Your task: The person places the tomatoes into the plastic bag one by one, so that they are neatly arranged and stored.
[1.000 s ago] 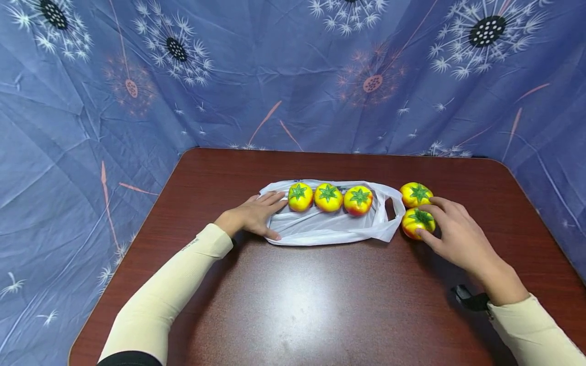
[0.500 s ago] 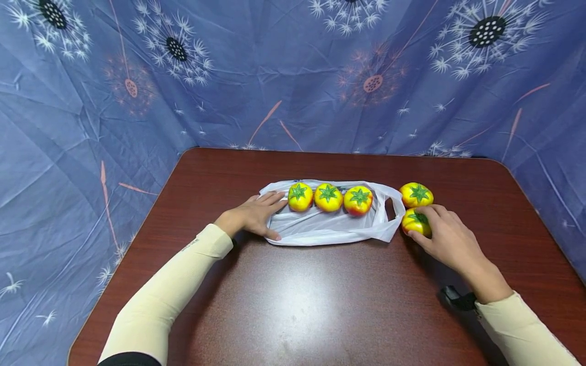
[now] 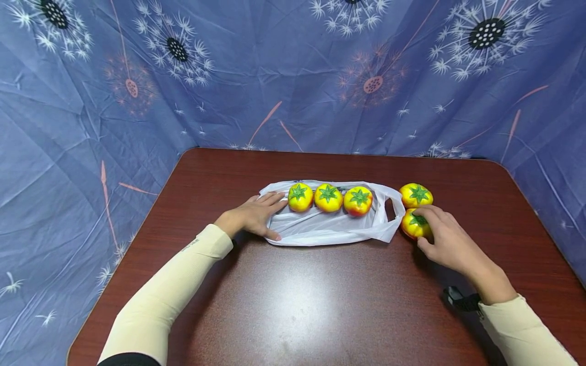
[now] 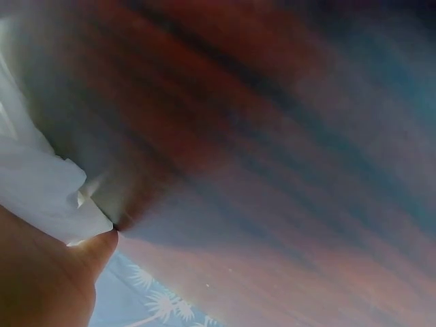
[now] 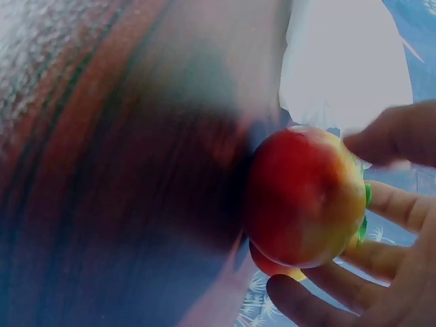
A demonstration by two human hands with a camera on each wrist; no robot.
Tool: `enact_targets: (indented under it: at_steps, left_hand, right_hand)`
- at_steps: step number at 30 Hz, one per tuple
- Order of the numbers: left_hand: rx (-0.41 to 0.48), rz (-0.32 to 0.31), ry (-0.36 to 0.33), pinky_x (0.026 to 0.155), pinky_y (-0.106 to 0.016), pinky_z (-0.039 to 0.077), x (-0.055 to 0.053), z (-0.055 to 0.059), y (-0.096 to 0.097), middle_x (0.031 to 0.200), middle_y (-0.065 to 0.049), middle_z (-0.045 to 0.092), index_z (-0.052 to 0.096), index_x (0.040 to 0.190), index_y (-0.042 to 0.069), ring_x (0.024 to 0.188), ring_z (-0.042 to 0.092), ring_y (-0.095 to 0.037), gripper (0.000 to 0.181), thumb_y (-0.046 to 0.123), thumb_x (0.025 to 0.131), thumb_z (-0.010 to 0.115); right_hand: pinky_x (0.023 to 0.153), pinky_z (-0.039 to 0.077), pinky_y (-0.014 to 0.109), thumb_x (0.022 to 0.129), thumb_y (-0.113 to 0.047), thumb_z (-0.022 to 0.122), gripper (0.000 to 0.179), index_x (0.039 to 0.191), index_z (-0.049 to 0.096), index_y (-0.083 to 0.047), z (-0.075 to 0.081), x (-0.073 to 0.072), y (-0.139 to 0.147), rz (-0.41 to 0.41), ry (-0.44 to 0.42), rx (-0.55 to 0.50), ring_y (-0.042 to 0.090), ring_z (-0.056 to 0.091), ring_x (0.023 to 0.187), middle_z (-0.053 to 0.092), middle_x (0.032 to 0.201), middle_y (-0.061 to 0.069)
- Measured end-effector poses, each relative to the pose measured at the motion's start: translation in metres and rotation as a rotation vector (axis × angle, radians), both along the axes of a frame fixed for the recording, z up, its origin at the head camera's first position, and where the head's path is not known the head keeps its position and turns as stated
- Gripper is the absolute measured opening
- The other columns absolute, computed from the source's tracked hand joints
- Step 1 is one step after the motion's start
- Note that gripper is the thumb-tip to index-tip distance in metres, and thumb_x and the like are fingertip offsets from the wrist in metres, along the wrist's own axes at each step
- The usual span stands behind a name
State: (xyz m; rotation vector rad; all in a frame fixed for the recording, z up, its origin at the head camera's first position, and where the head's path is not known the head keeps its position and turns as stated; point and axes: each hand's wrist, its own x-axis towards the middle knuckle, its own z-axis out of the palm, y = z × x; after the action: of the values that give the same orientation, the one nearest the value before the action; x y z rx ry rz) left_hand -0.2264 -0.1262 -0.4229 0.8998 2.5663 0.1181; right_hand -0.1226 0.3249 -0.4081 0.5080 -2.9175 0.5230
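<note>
My left hand (image 3: 253,214) lies spread over the left end of a white plastic bag (image 3: 316,229), its thumb at the bag's near edge; in the left wrist view the thumb (image 4: 99,255) meets the white plastic. At the bag's right end, my right hand (image 3: 450,239) curves its fingers round a yellow-and-red fruit (image 5: 300,197) with a green star-shaped leaf top. The thumb is at the fruit's near side in the head view. Just behind that fruit sits another like it (image 3: 415,195). Three more such fruits (image 3: 328,197) stand in a row on the bag.
The bag's handle loop (image 3: 392,207) reaches right, close to the two fruits there. Everything rests on a dark red-brown table (image 3: 297,305) with rounded far corners. A blue curtain (image 3: 293,76) with dandelion prints hangs behind and to the sides.
My right hand has shifted left and round the near right fruit, and its thumb has drawn back slightly from that fruit's near left side. My left hand and the bag have stayed put.
</note>
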Motion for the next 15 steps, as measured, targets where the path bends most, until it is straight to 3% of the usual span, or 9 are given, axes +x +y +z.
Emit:
enact_targets:
  at_steps: [9,15]
  left_hand:
    - [-0.003,0.004,0.003,0.124,-0.059,0.011,-0.001,-0.0018,-0.0006,0.17,-0.004,0.005,0.018,0.16,0.021,0.158,0.006,-0.028,0.106,0.065,0.079,0.07]
    - [-0.007,0.007,-0.007,0.125,-0.058,0.01,-0.0019,-0.0027,-0.0002,0.17,-0.003,0.004,0.018,0.16,0.021,0.158,0.004,-0.027,0.106,0.065,0.079,0.07]
  right_hand:
    - [0.083,0.047,0.062,0.075,-0.006,0.08,0.054,0.122,0.054,0.0,0.0012,-0.0022,-0.0015,-0.058,-0.007,0.009,0.044,0.056,0.101,0.057,0.125,0.026]
    - [0.084,0.048,0.063,0.075,-0.004,0.077,0.054,0.123,0.053,0.001,-0.0001,-0.0011,-0.0009,-0.036,-0.002,0.007,0.044,0.056,0.104,0.055,0.127,0.027]
